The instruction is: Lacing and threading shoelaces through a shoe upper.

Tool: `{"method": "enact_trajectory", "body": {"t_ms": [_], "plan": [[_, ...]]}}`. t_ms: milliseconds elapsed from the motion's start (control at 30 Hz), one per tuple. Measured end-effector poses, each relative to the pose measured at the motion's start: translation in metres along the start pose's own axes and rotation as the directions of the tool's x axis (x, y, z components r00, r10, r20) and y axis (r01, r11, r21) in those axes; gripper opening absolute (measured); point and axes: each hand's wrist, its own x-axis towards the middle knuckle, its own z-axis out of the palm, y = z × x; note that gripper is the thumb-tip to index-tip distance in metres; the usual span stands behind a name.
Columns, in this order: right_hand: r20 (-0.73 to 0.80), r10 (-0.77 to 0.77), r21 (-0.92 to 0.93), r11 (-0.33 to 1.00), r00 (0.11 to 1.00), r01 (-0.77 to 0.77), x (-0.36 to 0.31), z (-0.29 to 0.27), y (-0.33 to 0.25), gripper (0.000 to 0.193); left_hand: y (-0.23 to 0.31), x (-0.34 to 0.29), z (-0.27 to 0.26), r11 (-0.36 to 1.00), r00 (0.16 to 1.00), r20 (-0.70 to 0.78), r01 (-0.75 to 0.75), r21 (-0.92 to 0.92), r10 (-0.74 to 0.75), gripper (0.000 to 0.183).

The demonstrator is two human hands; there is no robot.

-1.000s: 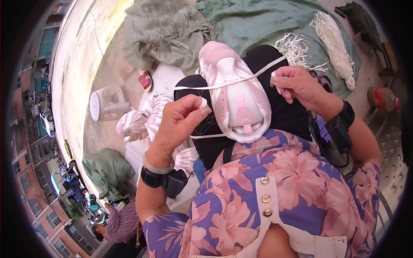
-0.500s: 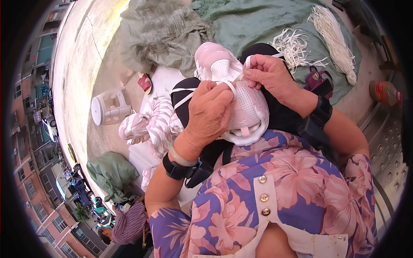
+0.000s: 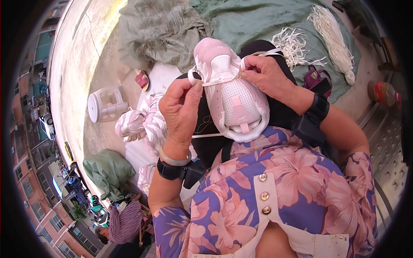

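From afar I see the pink-and-white shoe (image 3: 229, 101) lying between my two grips, the white lace (image 3: 220, 81) across it pinched between thumb and finger by the left hand (image 3: 181, 98) and the right hand (image 3: 272, 79) (both closed), loose white laces (image 3: 289, 45) beyond the right grip.

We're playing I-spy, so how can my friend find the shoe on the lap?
Find the flowery shirt, then the black trousers above it. On them lies the pale pink shoe. Unlike the striped heap on its left, its white lace is held by the left hand and right hand.
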Motion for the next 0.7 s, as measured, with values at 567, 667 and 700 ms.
{"method": "enact_trajectory", "body": {"t_ms": [567,667,700], "plan": [[-0.014,0.071,0.009,0.997,0.997,-0.071,0.004,0.005,-0.010,0.023,-0.040,-0.011,-0.003,0.782,0.918,0.058,0.366,-0.505,-0.393,0.009],[0.012,0.164,-0.112,0.980,0.986,-0.162,0.001,0.000,-0.018,0.026,-0.042,-0.012,0.000,0.878,0.940,0.041,0.332,-0.346,-0.339,0.010],[0.045,0.185,-0.113,0.977,0.982,-0.179,0.000,-0.001,-0.017,0.026,-0.043,-0.011,0.001,0.878,0.941,0.041,0.328,-0.350,-0.335,0.010]]}}
